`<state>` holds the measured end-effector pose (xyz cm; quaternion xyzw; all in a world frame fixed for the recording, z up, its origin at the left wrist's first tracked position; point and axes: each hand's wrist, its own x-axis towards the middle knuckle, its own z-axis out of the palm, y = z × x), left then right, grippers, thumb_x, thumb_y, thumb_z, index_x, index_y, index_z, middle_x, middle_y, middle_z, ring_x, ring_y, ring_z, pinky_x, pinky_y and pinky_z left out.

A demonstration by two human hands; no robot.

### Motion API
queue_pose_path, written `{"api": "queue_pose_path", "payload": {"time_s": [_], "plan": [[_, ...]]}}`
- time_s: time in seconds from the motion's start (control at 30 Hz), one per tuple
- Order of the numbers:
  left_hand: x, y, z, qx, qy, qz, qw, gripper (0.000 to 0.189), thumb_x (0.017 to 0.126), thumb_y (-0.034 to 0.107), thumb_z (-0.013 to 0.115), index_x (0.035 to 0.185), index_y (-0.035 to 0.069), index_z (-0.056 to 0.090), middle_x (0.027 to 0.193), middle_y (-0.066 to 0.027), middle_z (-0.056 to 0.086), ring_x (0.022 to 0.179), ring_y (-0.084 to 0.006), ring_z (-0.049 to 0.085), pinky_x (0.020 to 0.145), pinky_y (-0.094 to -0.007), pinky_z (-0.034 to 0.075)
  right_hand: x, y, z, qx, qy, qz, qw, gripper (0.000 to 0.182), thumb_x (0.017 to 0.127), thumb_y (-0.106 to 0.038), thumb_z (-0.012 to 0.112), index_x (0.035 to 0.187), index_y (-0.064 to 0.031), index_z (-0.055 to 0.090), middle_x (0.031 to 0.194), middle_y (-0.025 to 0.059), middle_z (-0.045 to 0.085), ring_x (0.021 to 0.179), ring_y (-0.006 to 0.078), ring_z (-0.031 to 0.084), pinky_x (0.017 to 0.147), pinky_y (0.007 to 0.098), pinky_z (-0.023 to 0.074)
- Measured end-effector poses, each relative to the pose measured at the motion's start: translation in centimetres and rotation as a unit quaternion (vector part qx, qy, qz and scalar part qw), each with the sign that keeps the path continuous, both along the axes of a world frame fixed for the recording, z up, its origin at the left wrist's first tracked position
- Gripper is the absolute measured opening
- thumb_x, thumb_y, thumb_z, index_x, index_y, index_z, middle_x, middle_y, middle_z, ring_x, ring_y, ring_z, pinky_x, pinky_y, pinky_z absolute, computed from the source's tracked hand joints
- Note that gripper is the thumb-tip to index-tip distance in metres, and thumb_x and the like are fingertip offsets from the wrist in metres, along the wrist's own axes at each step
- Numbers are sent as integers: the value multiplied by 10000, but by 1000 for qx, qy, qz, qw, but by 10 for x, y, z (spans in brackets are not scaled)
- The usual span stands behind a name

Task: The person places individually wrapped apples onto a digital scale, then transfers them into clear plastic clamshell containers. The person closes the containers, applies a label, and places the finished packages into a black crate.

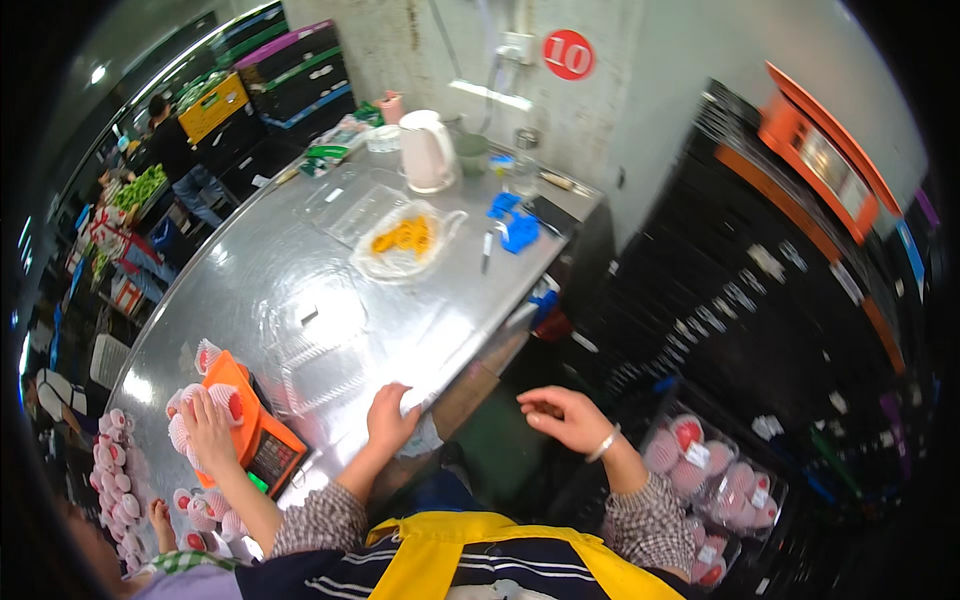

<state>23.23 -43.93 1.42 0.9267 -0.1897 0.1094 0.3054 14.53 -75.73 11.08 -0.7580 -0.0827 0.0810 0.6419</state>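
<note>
Over the front edge of the steel table (247, 285), my left hand (392, 420) is held with its thumb and fingers apart and nothing in it. My right hand (568, 418), with a bangle at the wrist, hovers off the table with fingers curled and empty. Left of my left hand lies a clear plastic clamshell container (322, 375). An orange weighing scale (262, 435) stands beyond it, holding fruit in foam nets (227, 401). Another person's hand (206, 431) rests on that fruit. A row of netted fruit (112, 480) lies at the far left.
Packed fruit boxes (694, 457) sit in a black crate at right, beside stacked black crates (675, 300). A kettle (426, 150), a bag of yellow items (405, 238), blue pieces (519, 231) and a marker (487, 251) are on the table. Other people stand at upper left.
</note>
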Motion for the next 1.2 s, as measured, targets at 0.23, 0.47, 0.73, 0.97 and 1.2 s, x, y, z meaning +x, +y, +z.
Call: {"api": "queue_pose_path", "payload": {"time_s": [0.23, 0.47, 0.73, 0.97, 1.2], "plan": [[40, 16, 13, -182, 92, -30, 979, 207, 768, 127, 698, 953, 41, 660, 957, -120, 640, 897, -301, 623, 761, -341, 507, 272, 65, -118, -199, -3, -86, 976, 270, 836, -210, 668, 1044, -37, 672, 924, 115, 698, 823, 219, 656, 763, 325, 512], [72, 47, 39, -243, 135, -5, 960, 188, 798, 129, 678, 968, 49, 665, 943, -104, 656, 864, -282, 641, 738, -335, 511, 396, 118, -120, -402, -64, -179, 896, 156, 809, -191, 640, 903, -90, 712, 857, 112, 702, 784, 294, 661, 711, 373, 519], [98, 68, 40, -256, 138, 73, 954, 191, 795, 107, 674, 973, 37, 662, 917, -108, 661, 835, -269, 648, 719, -323, 508, 465, 123, -116, -575, -6, -157, 803, 201, 838, -212, 586, 1001, -124, 665, 1026, 127, 635, 918, 317, 639, 751, 428, 523], [100, 74, 26, -275, 153, 169, 934, 192, 790, 71, 674, 974, 18, 660, 917, -114, 662, 807, -241, 643, 687, -306, 498, 466, 94, -131, -535, -97, -108, 832, 137, 816, -219, 588, 846, -92, 631, 929, 121, 640, 823, 318, 632, 683, 436, 509], [100, 31, 24, -148, 161, 192, 957, 230, 775, 120, 704, 989, 48, 659, 963, -112, 650, 887, -284, 624, 748, -332, 503, 474, 87, -134, -529, -141, -43, 836, 147, 807, -227, 604, 856, -90, 629, 934, 118, 633, 806, 313, 637, 664, 434, 513]]}}
